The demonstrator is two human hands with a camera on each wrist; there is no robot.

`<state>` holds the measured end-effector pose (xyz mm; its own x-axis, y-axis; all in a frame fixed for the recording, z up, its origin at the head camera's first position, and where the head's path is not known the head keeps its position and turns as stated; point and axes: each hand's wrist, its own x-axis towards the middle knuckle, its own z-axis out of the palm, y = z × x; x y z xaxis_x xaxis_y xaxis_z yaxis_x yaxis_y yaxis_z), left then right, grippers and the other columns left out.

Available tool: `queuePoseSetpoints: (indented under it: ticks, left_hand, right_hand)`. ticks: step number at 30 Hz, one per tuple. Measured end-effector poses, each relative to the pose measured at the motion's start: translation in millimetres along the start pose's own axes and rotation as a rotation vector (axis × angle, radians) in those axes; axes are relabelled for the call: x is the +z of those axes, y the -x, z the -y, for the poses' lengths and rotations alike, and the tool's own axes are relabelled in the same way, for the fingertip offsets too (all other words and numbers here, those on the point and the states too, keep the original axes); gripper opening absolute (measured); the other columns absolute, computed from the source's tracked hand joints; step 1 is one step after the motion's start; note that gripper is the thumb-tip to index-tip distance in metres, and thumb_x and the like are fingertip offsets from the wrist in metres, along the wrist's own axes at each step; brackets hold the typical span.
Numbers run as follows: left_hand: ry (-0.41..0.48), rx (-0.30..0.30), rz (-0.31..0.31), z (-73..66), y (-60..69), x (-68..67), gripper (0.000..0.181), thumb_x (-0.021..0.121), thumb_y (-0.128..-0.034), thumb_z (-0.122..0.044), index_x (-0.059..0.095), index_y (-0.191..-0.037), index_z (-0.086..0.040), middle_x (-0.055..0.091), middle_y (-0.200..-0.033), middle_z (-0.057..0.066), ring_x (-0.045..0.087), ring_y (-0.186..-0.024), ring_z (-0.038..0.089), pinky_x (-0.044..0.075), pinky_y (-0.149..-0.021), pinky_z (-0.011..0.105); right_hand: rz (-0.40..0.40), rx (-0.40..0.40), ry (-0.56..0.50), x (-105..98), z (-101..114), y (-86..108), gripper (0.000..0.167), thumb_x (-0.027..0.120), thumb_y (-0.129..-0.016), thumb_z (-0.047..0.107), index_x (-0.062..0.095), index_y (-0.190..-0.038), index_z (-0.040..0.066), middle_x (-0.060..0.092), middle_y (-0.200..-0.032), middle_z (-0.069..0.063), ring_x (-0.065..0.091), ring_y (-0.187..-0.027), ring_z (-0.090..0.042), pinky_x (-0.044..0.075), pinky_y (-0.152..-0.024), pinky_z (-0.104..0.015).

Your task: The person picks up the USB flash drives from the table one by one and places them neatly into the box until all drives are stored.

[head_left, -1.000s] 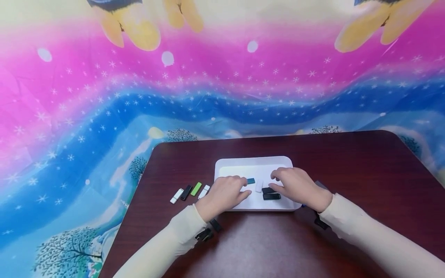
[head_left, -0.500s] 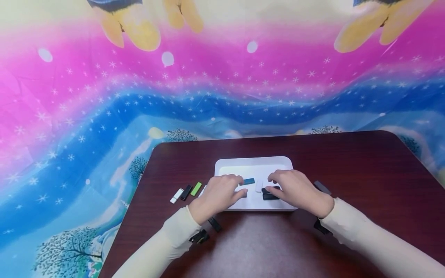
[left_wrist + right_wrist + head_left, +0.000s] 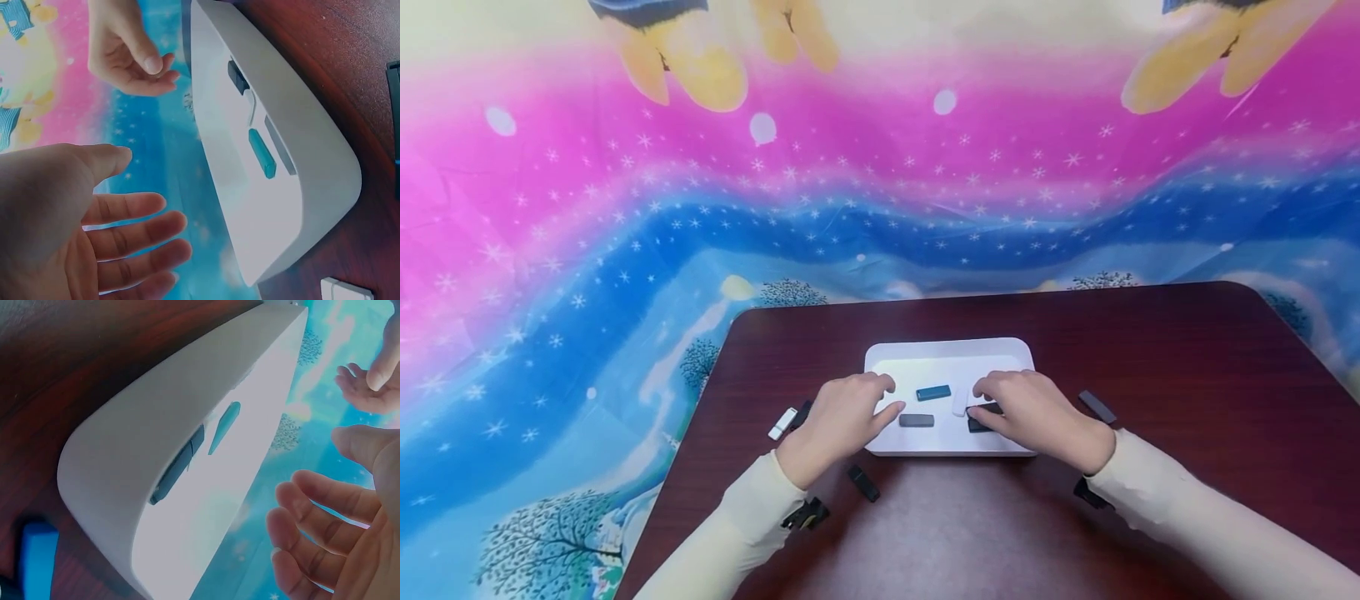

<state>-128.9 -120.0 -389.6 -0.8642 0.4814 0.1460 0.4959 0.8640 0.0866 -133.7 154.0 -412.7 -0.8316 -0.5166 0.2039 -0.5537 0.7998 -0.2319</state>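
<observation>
My left hand (image 3: 842,417) hovers at the left side of the white tray (image 3: 951,445), fingers relaxed and holding nothing. Above the tray's right part is my right hand (image 3: 1037,414), also empty, with fingers loosely bent. In the tray lie a teal stick (image 3: 933,392), a grey stick (image 3: 917,421), a white stick (image 3: 959,402) and black sticks (image 3: 981,419), the last partly hidden by the right thumb. The left wrist view shows the left hand (image 3: 119,231) spread beside the tray; in the right wrist view the right hand (image 3: 331,531) is off the tray wall.
Left of the tray lie a white stick (image 3: 782,423) and a black one (image 3: 802,414), partly covered by the left hand. A black stick (image 3: 863,483) is in front of the tray, and a dark grey one (image 3: 1097,406) lies to its right. A patterned cloth (image 3: 880,150) hangs behind the table.
My left hand has moved left, uncovering the grey stick in the tray and covering the green stick outside. My right hand has shifted slightly left, uncovering the dark grey stick on the table.
</observation>
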Motion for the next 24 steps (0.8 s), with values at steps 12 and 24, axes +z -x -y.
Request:
queuePoseSetpoints:
  ticks: [12,24]
  left_hand:
    - [-0.005,-0.073,-0.048,19.9,14.7,-3.0,0.025,0.071,-0.0933,-0.039,0.073,-0.102,-0.016,0.066,-0.076,-0.006,0.059,-0.064,0.008,0.043,-0.052,0.026]
    - [0.029,-0.164,-0.083,38.6,30.5,0.9,0.022,0.073,-0.0924,-0.036,0.073,-0.101,-0.015,0.065,-0.077,-0.004,0.053,-0.063,0.009,0.043,-0.052,0.027]
  right_hand:
    - [0.005,-0.027,-0.037,10,15,-8.4,0.023,0.078,-0.088,0.031,0.076,-0.100,0.011,0.073,-0.086,0.000,0.053,-0.063,-0.004,0.053,-0.068,-0.031]
    - [0.011,-0.020,-0.055,20,24,-14.1,0.026,0.077,-0.089,0.032,0.076,-0.102,0.010,0.073,-0.085,0.001,0.055,-0.064,-0.005,0.053,-0.071,-0.033]
